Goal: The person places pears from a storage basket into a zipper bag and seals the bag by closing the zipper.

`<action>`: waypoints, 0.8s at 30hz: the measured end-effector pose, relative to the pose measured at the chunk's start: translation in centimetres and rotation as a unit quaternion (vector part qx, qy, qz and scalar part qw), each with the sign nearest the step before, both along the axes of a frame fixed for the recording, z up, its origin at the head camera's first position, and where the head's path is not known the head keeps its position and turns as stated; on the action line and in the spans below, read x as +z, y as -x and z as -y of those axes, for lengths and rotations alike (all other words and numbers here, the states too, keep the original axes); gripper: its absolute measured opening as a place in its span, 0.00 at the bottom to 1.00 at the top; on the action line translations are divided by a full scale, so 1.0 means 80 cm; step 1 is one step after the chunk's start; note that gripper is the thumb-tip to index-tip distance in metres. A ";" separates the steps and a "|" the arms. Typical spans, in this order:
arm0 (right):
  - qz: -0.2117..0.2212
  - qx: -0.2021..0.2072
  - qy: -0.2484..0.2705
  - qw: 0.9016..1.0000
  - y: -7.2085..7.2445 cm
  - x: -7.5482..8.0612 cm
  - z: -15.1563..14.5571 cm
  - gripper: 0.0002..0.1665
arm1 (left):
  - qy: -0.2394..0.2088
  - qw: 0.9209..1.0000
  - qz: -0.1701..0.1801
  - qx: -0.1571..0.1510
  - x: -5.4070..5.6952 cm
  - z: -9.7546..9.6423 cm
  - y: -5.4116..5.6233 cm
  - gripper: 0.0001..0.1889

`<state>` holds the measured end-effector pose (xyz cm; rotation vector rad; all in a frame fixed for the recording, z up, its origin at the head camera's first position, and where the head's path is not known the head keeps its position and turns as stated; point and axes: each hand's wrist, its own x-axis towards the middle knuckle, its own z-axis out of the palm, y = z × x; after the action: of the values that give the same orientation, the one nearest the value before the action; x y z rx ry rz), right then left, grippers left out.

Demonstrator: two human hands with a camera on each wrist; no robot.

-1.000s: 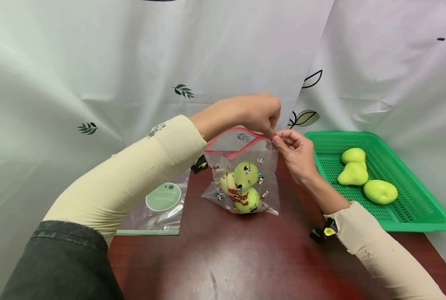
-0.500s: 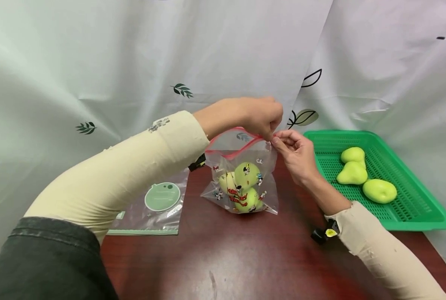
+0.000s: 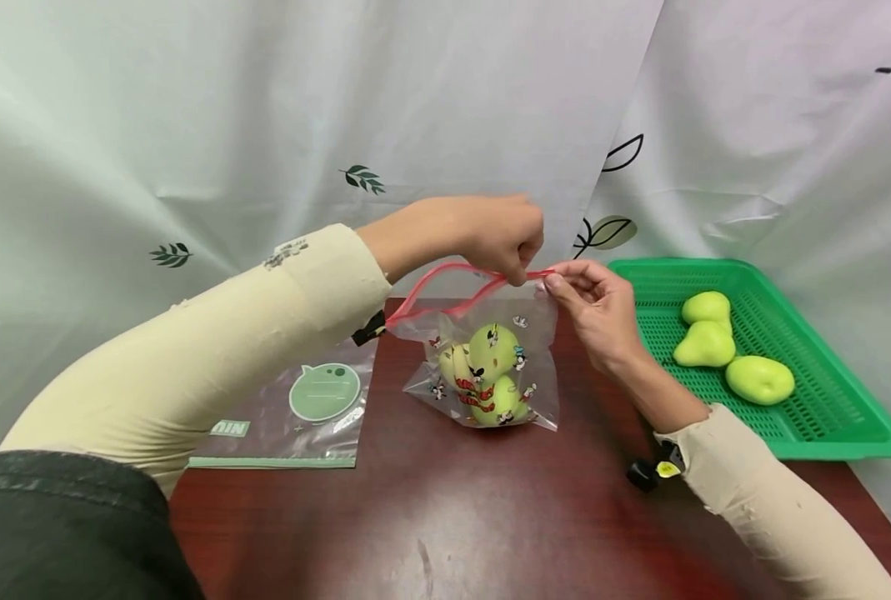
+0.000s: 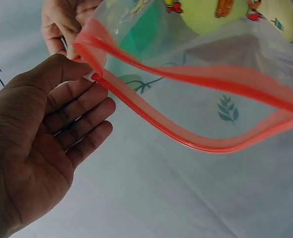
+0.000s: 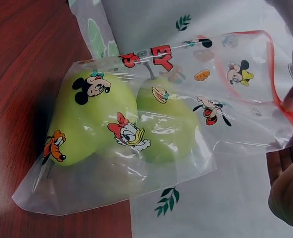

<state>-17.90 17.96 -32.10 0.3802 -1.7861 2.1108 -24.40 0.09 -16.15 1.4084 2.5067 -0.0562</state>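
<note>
A clear zip bag [image 3: 535,350] with cartoon prints and a red zip strip [image 5: 271,69] stands on the table, green pears [image 5: 161,116] inside it. My left hand [image 3: 501,237] pinches the red strip between thumb and forefinger, its other fingers loosely bent in the left wrist view. Just to its right, my right hand [image 3: 598,308] pinches the end corner of the strip. Between the two hands the strip runs as one closed line. Left of my left hand, the bag's mouth [image 4: 201,109] gapes in a wide loop.
Another clear zip bag [image 3: 340,433] with a green printed label lies flat on the dark red table [image 3: 505,517], partly under my left arm. At the right stands a green basket [image 3: 813,450] holding several pears [image 3: 760,380]. A white curtain [image 3: 265,100] hangs behind.
My left hand has slid leftward along the red strip, away from my right hand. The loop of the mouth has shifted left and its left end now shows. My right hand stays almost in place.
</note>
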 end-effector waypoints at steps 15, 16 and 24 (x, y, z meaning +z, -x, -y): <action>-0.022 -0.016 0.022 0.999 -0.008 0.008 -0.015 0.14 | -0.031 0.999 0.014 0.017 -0.008 0.035 -0.001 0.16; -0.024 -0.016 0.024 0.999 -0.009 0.009 -0.017 0.13 | -0.033 0.999 0.014 0.018 -0.008 0.037 -0.001 0.16; -0.032 -0.022 0.028 0.999 -0.011 0.016 -0.028 0.13 | -0.042 0.999 0.014 0.021 -0.004 0.061 0.001 0.12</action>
<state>-17.06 20.16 -30.85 0.3847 -1.6801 2.0899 -24.46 -4.82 -16.50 1.3769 2.5427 0.0774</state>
